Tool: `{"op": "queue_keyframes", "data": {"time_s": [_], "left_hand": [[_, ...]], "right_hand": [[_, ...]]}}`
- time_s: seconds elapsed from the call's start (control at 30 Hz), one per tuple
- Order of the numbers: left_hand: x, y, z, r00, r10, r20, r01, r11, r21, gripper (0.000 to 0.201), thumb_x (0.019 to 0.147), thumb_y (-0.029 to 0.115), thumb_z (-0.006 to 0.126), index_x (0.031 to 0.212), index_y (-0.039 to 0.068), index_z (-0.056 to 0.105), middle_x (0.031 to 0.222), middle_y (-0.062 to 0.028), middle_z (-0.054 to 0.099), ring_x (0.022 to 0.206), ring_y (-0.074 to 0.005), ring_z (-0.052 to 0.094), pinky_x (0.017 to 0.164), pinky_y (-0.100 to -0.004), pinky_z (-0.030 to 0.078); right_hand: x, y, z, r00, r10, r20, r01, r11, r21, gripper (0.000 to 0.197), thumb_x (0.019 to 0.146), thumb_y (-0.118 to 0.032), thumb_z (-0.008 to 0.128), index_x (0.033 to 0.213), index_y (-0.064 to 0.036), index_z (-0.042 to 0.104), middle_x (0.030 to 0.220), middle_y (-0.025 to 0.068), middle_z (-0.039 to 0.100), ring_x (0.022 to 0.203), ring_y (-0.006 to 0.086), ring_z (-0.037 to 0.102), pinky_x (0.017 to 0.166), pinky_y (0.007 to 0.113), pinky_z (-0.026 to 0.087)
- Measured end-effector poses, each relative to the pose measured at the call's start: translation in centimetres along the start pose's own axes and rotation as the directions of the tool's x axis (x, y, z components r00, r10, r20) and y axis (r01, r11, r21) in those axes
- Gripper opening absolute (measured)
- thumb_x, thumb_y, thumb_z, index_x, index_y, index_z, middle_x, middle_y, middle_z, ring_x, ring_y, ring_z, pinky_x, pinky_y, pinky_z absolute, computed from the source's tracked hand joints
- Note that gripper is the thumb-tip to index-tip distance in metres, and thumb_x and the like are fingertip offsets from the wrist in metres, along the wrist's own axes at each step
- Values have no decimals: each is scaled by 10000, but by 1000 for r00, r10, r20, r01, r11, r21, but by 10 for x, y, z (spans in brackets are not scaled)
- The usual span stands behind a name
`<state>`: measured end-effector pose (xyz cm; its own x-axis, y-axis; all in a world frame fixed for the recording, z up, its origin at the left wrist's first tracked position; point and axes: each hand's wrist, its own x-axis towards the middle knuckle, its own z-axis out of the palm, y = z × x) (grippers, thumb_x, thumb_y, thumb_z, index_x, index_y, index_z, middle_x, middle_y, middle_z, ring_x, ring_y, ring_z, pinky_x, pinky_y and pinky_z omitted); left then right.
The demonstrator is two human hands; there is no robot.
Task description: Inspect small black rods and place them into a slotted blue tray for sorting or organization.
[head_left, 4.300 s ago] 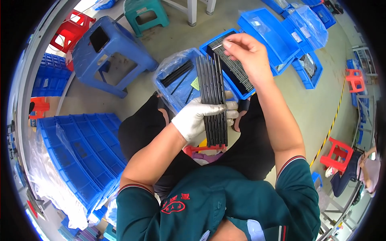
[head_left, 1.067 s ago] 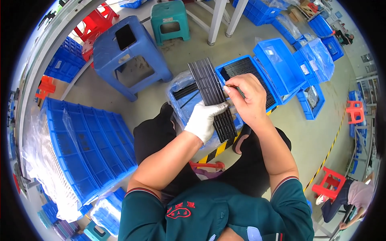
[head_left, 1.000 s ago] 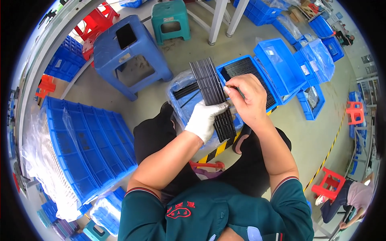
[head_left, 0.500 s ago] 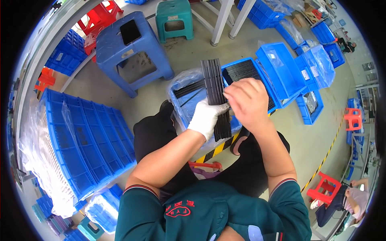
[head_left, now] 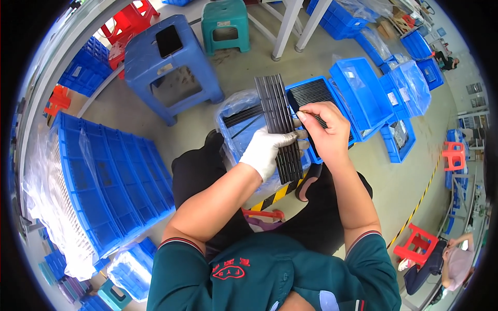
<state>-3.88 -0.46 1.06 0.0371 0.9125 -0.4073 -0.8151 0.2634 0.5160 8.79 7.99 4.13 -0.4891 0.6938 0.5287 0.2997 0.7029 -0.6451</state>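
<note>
My left hand point(head_left: 264, 150), in a white glove with grey fingertips, grips a bundle of long, thin black strips point(head_left: 276, 106). The bundle stands tilted in front of me, its top leaning slightly left. Beside its right edge is my bare right hand point(head_left: 332, 132), thumb and forefinger pinched together. Whatever is between those fingertips is too small to make out. Below the bundle, a blue crate lined with clear plastic point(head_left: 239, 141) holds more black strips. Behind my right hand, a second blue crate point(head_left: 317, 81) is filled with rows of black strips.
Empty-looking blue bins point(head_left: 363, 93) stand to the right. A blue stool point(head_left: 150, 39) bearing a black phone-like slab point(head_left: 168, 41) and a green stool point(head_left: 225, 23) are ahead. Tall stacked blue crates point(head_left: 114, 181) rise at my left. Another person point(head_left: 456, 264) sits far right.
My right hand has moved slightly down and right, and its thumb and forefinger have come together in a pinch. The bundle has shifted a little, and grey glove fingertips now show at its right side.
</note>
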Motion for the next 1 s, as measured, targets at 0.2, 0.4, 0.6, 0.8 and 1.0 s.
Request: {"op": "queue_keyframes", "data": {"time_s": [0.2,0.4,0.6,0.8,1.0], "left_hand": [[1,0,0,998,-20,60,22,999,-34,337,863,3,563,1200,24,561,1038,-140,654,911,-270,661,793,-388,538],[-1,-1,-1,997,-31,74,36,997,-70,323,858,-11,554,1180,14,557,1030,-139,651,918,-274,662,797,-394,538],[2,-6,-8,999,13,51,-12,1000,-25,286,834,-23,580,1118,7,578,973,-118,655,876,-245,668,779,-352,540],[7,-11,-8,997,80,2,-80,996,39,223,816,-20,614,1039,-6,610,886,-90,658,799,-189,656,711,-325,537],[-1,0,1,1000,-20,-13,20,1000,0,297,842,-37,557,1137,-11,554,1002,-144,649,886,-276,674,751,-370,551]], "right_hand": [[0,4,1,998,59,-6,-59,997,49,122,770,17,709,880,-14,666,831,62,658,756,146,603,678,261,477],[-1,5,2,998,49,-45,-45,995,92,122,721,-29,734,825,-56,676,768,48,645,728,197,603,642,299,474],[2,-8,0,973,-230,19,230,960,-157,164,666,-54,745,812,-87,677,786,38,636,750,240,592,658,337,486],[5,-4,-1,943,-325,69,331,904,-269,164,660,-77,748,801,-91,666,784,30,626,733,235,579,647,340,474],[6,-12,-6,954,-295,-54,287,950,-122,151,661,-24,740,788,-71,674,765,41,629,713,228,582,621,319,473]]}}
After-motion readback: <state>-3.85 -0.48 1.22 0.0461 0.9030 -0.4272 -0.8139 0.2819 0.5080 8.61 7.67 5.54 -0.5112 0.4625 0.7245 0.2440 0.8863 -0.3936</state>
